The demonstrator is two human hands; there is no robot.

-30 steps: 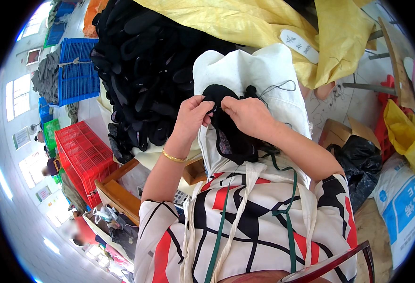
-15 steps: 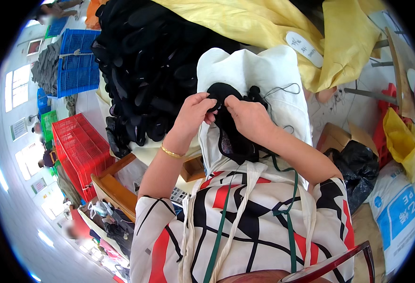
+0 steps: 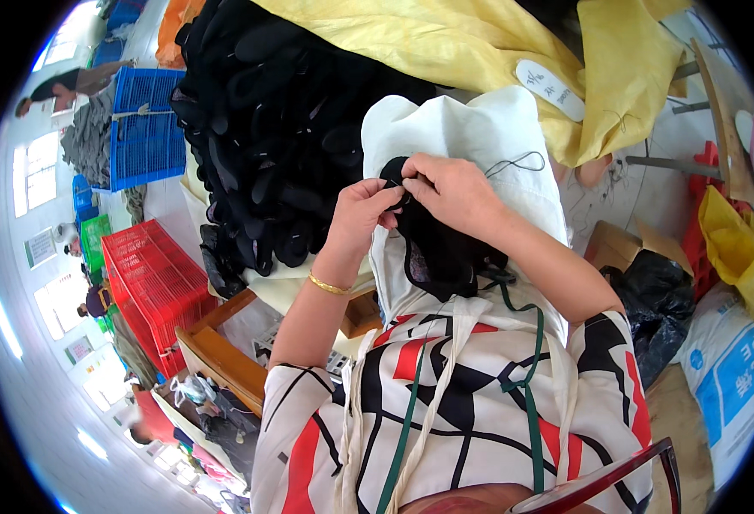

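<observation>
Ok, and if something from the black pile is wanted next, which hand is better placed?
Probably the left hand: it's nearer the black pile, while the right hand is farther across. Both are at the black piece, so the left would likely need to let go first.

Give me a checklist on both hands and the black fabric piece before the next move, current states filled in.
1. Left hand gripping the black fabric piece: ok, thumb and fingers hold its upper end.
2. Right hand at the same end: ok, close beside the left.
3. What the right fingertips pinch: cannot tell, too small to make out.
4. White cloth under the piece: ok.
5. Cloth free of loose cord: not ok, a dark cord loop lies on it near the right hand.
6. White insole apart from both hands: ok, on the yellow sheet.
</observation>
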